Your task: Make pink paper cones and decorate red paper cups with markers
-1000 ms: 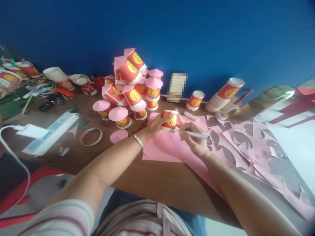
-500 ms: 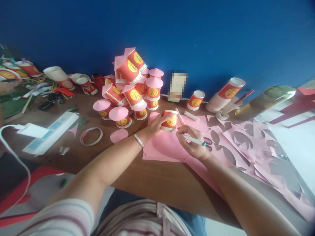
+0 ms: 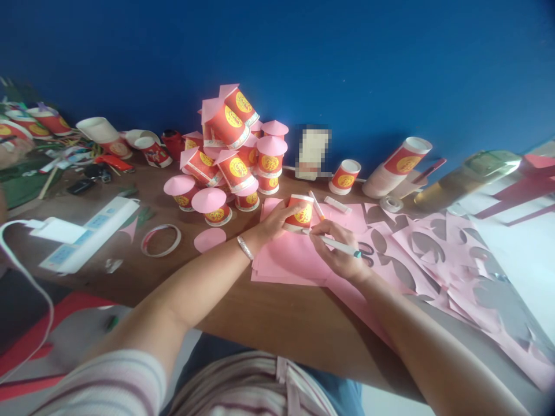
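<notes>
My left hand is wrapped around a red paper cup with a yellow round emblem and white bands. In my right hand is a white marker with a teal end. The marker's tip meets the white band at the cup's lower edge. Under both hands lie stacked sheets of pink paper. Just behind the right hand are another marker with an orange band and a white capped stick. Dark scissor handles show beside my right wrist.
Red cups with pink cone tops are piled left of centre. A pink disc, a tape ring and a power strip lie left. Pink scraps and a bottle are right. Another person's hand shows far left.
The marker's tip has shifted slightly left along the cup's lower band, and the cup has turned a little. At far left, the other person's hand has moved.
</notes>
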